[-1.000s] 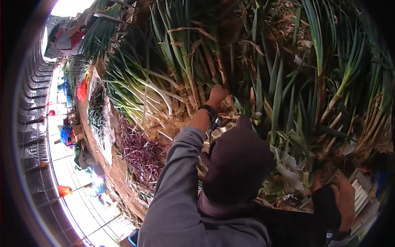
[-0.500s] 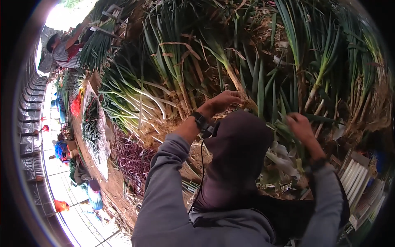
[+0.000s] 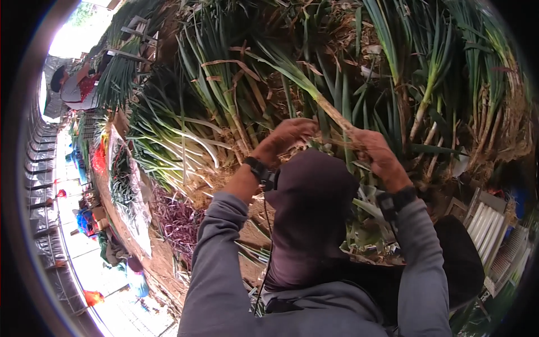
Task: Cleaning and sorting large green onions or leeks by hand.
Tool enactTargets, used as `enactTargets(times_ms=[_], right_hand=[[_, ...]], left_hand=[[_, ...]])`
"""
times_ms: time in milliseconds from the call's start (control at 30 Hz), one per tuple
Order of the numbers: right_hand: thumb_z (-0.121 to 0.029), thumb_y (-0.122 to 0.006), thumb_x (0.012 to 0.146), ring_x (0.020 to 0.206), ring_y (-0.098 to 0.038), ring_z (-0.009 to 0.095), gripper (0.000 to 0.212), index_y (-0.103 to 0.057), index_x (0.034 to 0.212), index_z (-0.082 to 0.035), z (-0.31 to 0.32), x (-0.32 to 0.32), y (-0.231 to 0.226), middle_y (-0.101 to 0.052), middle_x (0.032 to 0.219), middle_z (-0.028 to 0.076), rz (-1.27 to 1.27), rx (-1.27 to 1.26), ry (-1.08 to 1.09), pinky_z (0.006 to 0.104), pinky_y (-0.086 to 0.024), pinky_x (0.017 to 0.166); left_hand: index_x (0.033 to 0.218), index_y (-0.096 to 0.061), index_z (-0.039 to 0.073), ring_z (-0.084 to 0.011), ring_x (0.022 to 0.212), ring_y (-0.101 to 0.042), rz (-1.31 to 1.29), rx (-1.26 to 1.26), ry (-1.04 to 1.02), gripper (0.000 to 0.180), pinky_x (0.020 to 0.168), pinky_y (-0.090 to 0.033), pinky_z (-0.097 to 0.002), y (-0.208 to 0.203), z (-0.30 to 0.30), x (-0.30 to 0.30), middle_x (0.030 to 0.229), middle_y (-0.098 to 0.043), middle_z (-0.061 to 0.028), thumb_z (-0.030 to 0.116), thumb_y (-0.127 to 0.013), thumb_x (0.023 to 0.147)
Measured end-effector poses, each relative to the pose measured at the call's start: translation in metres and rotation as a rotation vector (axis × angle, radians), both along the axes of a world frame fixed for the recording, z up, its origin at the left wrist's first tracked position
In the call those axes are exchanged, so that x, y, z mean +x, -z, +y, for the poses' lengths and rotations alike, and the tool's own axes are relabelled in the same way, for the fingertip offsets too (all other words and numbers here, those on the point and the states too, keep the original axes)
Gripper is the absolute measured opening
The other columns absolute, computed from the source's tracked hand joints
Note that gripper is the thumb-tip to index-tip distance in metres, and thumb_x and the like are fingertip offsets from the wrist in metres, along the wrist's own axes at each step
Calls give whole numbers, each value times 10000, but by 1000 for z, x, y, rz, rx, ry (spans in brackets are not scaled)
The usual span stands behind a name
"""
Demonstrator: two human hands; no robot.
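A long green onion [image 3: 330, 109] with a dirty tan lower stalk slants from upper left down to my right hand [image 3: 375, 150]. My right hand is closed round its root end, and the green leaves point away from me. Just left of the stalk is my left hand [image 3: 292, 135], its fingers curled together. Thin, dry, straw-coloured strands hang between the two hands. What sits in the left fingers is too small and blurred to make out. My covered head hides part of the ground below the hands.
Peeled white green onions [image 3: 193, 143] lie in a pile on the left, beside purple-red peelings [image 3: 174, 219]. Unpeeled green onions [image 3: 429, 92] stand bunched at the right. A slatted crate [image 3: 485, 227] is at lower right. Another person [image 3: 78, 90] works at far left.
My right hand has come left and up from the leaves and closed on the onion's root end. My left hand has let go of the stalk and moved slightly left.
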State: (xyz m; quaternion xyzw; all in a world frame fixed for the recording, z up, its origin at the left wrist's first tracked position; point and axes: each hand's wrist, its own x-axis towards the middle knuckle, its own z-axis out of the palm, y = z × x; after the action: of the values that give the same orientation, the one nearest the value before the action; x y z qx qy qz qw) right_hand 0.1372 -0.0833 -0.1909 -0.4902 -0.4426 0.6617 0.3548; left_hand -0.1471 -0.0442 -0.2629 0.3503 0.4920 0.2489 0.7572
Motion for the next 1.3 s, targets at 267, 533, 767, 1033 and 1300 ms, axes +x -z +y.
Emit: enactTargets(times_ms=[267,533,767,1033,1300], right_hand=[[-38,-613,880,1191,-528,331,455,-560,1330,-75,-73,72,-170,-532,1316,169,-446,478,-250,372,-420,1009],[-338,-617,922,459,-514,58,480,-607,1112,103,-117,102,-203,-604,646,18,-19,-11,62,195,-387,422],[-236,-654,923,1013,-569,169,378,-603,1222,-10,-145,109,-157,-619,1141,121,-522,677,-134,313,-482,865],[-246,-577,980,1103,-637,296,429,-578,1294,46,-77,117,-93,-646,1215,211,-828,776,-64,361,-486,945],[-193,-550,986,977,-569,193,321,-588,1202,40,-16,26,-186,-617,1053,113,-468,760,305,327,-445,917]], left_hand=[[1213,-578,-13,-239,1061,-602,-510,-13,-280,502,929,-515,-375,-70,50,16,1154,-641,-151,443,-529,1008],[1281,-545,140,-197,865,-666,-725,412,-322,357,706,-579,-338,-218,83,77,1009,-670,-84,347,-598,994],[1102,-581,125,-163,874,-621,-876,453,-358,383,712,-515,-318,-306,58,128,976,-611,-43,490,-537,995],[1112,-582,87,-133,684,-611,-841,437,-321,262,572,-527,-306,-264,52,176,857,-627,-11,257,-682,940],[1208,-558,80,-77,892,-555,-794,569,-258,341,785,-484,-273,-282,25,181,1008,-594,18,218,-686,924]])
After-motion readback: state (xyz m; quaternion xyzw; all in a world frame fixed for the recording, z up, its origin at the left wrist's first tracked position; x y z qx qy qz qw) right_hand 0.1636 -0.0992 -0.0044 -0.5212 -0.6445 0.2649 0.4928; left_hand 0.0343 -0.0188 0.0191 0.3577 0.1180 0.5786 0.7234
